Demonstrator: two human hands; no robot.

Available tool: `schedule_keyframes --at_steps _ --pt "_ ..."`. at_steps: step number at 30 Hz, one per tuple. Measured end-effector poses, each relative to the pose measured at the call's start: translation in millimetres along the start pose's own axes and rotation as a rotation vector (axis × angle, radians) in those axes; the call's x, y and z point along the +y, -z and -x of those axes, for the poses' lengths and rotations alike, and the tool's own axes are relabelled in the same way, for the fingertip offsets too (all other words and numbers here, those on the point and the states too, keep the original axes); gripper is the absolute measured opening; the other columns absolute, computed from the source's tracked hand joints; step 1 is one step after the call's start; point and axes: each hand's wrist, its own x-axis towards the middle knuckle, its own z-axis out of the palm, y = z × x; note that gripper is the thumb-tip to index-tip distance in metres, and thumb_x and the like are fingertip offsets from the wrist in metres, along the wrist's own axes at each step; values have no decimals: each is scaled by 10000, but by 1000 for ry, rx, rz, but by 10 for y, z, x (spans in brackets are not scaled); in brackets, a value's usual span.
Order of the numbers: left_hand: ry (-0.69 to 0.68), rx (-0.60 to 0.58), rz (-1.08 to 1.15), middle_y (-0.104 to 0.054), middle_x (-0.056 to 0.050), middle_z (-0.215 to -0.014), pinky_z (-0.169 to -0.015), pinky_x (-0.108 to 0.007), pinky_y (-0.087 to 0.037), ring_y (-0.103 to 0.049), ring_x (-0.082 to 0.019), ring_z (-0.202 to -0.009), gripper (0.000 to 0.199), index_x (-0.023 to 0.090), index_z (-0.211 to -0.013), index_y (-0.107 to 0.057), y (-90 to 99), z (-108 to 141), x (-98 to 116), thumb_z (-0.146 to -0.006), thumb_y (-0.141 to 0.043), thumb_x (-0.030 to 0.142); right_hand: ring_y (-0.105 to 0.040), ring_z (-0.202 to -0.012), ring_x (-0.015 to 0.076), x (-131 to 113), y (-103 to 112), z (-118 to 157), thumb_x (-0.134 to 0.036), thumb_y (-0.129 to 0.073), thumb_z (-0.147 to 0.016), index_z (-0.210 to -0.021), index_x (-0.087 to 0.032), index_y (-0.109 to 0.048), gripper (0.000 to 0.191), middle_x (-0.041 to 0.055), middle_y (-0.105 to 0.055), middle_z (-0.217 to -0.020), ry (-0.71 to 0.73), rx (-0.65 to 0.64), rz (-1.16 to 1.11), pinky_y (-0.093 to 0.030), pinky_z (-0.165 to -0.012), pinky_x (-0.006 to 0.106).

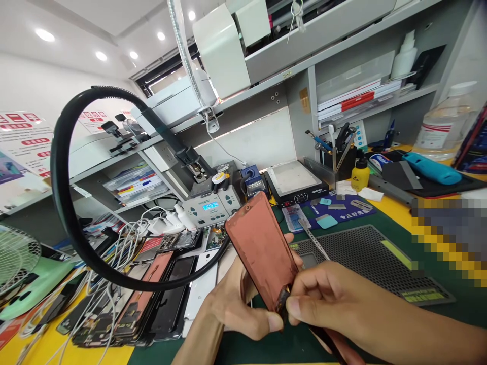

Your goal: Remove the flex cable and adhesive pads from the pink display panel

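Note:
My left hand (243, 304) is closed around a phone body (262, 243) with a copper-coloured face and a dark rim, tilted over the mat. Its thumb presses near the phone's lower end. My right hand (323, 294) pinches at the lower right corner, where a small dark, crumpled flex piece (282, 298) shows. Below my right hand, a thin dark-edged strip (331, 344) with a reddish face sticks out; how it joins the phone is hidden by the fingers.
Left lie several phones and phone parts (171, 299) and tangled white cables (110, 268). A black hose (61, 203) loops from the station with a lit display (211, 206). Behind is a hot plate (292, 180); right, a perforated mat (365, 263), metal tweezers (314, 238), a yellow bottle (359, 175).

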Motion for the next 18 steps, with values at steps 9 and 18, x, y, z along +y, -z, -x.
schedule_keyframes --at_steps 9,18 --pt "-19 -7 116 -659 -138 -1233 -1011 -510 -492 -656 -340 -1071 868 216 -1400 -576 50 -46 73 -584 -874 212 -422 -345 66 -67 135 15 -577 -530 -973 -834 -173 -622 437 -42 -555 -523 56 124 117 -287 -346 161" --pt "-84 -25 288 -663 -197 -1215 -844 -494 -563 -672 -341 -980 555 117 -1272 -666 144 -35 181 -828 -696 449 -510 -578 155 -331 761 147 -293 -593 -926 -962 -247 -702 124 -16 -621 -689 151 733 1069 -324 -546 275"
